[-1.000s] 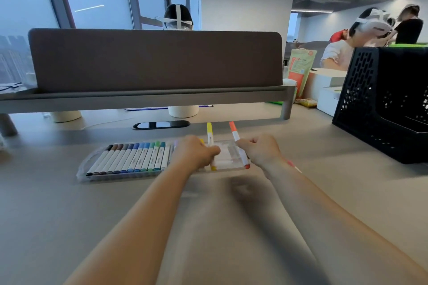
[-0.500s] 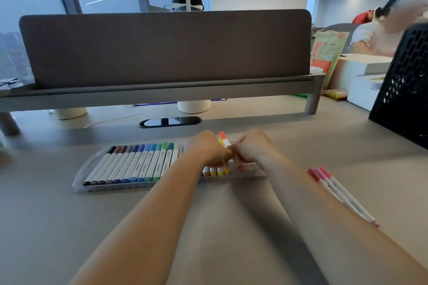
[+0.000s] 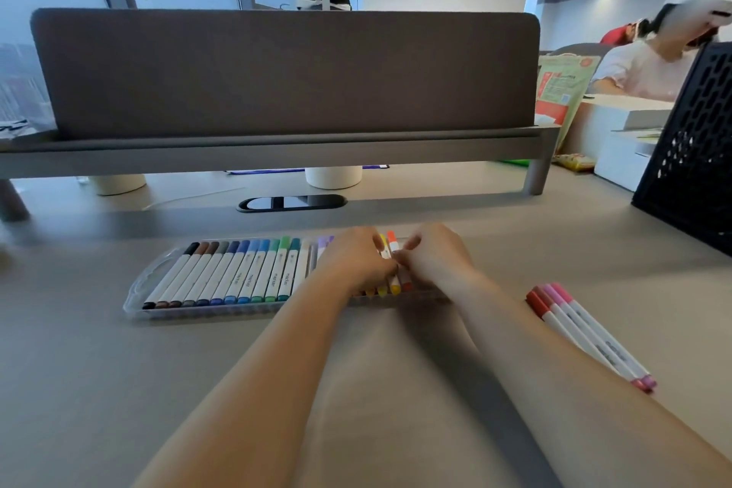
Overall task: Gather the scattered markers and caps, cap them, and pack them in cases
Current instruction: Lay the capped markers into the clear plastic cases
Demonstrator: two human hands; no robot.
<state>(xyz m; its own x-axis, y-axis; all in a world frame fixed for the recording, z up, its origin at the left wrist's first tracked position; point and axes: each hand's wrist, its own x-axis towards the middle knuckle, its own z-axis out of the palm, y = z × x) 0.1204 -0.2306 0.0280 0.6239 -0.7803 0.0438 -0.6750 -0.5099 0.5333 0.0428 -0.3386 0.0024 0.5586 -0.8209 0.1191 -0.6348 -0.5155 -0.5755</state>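
Down goes the orange marker into the case's right end, right hand pinching it. Left hand curls alongside; whether it grips, cannot tell.

head cam, looks fwd and down, close over desk

**Desk surroundings**

Grey desk. Brown divider panel stands upright on a grey shelf. White cup beneath the shelf, second white cup further left (both partly hidden). Black oval cable slot in the desk. Black perforated crate at far right. Green-and-red bag beyond the shelf's right leg.
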